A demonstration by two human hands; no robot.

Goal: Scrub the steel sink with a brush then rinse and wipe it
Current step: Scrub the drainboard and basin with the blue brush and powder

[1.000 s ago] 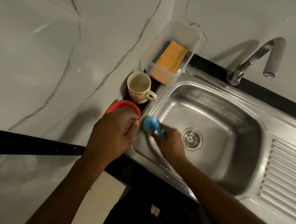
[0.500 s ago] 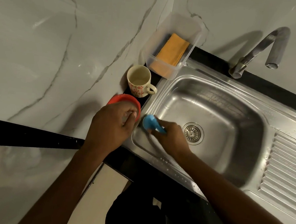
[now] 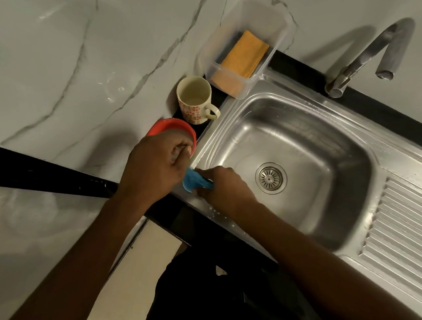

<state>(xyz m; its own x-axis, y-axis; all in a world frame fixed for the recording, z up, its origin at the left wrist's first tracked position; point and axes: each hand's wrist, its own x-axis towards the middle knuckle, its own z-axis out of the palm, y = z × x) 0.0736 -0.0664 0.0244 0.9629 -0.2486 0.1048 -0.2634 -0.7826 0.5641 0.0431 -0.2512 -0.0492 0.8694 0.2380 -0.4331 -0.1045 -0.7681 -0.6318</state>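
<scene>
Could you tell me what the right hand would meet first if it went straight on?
Probably the left hand, which sits right beyond the blue brush the right hand grips at the rim of the sink; depth is unclear.

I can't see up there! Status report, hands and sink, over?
Right hand grips brush at sink near-left corner. Left hand holds bowl. Mug and tub outside the basin.

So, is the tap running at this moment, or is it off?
Off. No stream falls from the spout of the tap, and the sink shows only scattered drops.
</scene>
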